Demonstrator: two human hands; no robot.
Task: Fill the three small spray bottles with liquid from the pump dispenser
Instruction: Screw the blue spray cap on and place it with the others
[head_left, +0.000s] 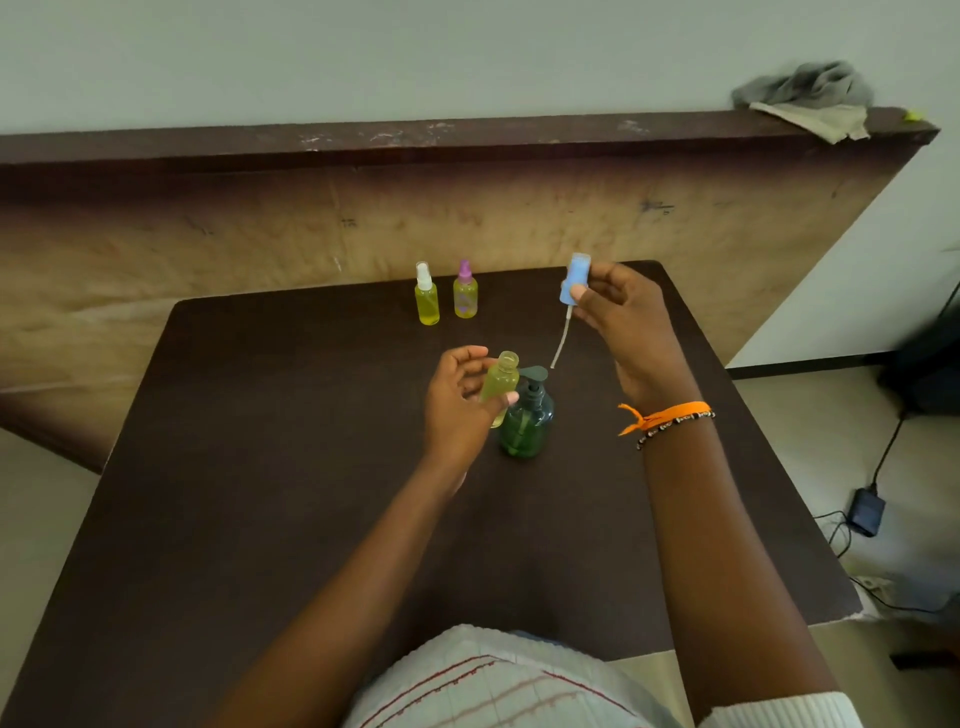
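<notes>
a: how many small bottles do you count, going left to right?

b: three. a clear plastic spray bottle of yellow liquid with a white sprayer (426, 297) and a like one with a purple sprayer (465, 292) stand upright, just beside each other, near the far edge of the dark brown wooden table (260, 467). the third, an uncapped yellow-filled plastic bottle (500, 382), is in the left hand (460, 400).

a: how is it held?

b: fingers and thumb curl round its body, thumb tip across the lower front. its long axis tilts a little, the open mouth pointing up and slightly right, above the tabletop near the middle.

a: and the dispenser?

b: one. a green translucent pump bottle with a dark pump head (527, 415), upright, just right of the held bottle; i can't tell whether they touch.

a: the other hand?

b: the right hand (623, 322) pinches a blue spray cap (575, 278) between thumb and fingers, raised, its thin white dip tube (561, 343) hanging down and leftward towards the pump.

a: room to move?

b: bare tabletop left, right and near of the hands. a brown board wall (208, 234) stands behind the far edge, a grey cloth (810, 96) on its top ledge at the right.
</notes>
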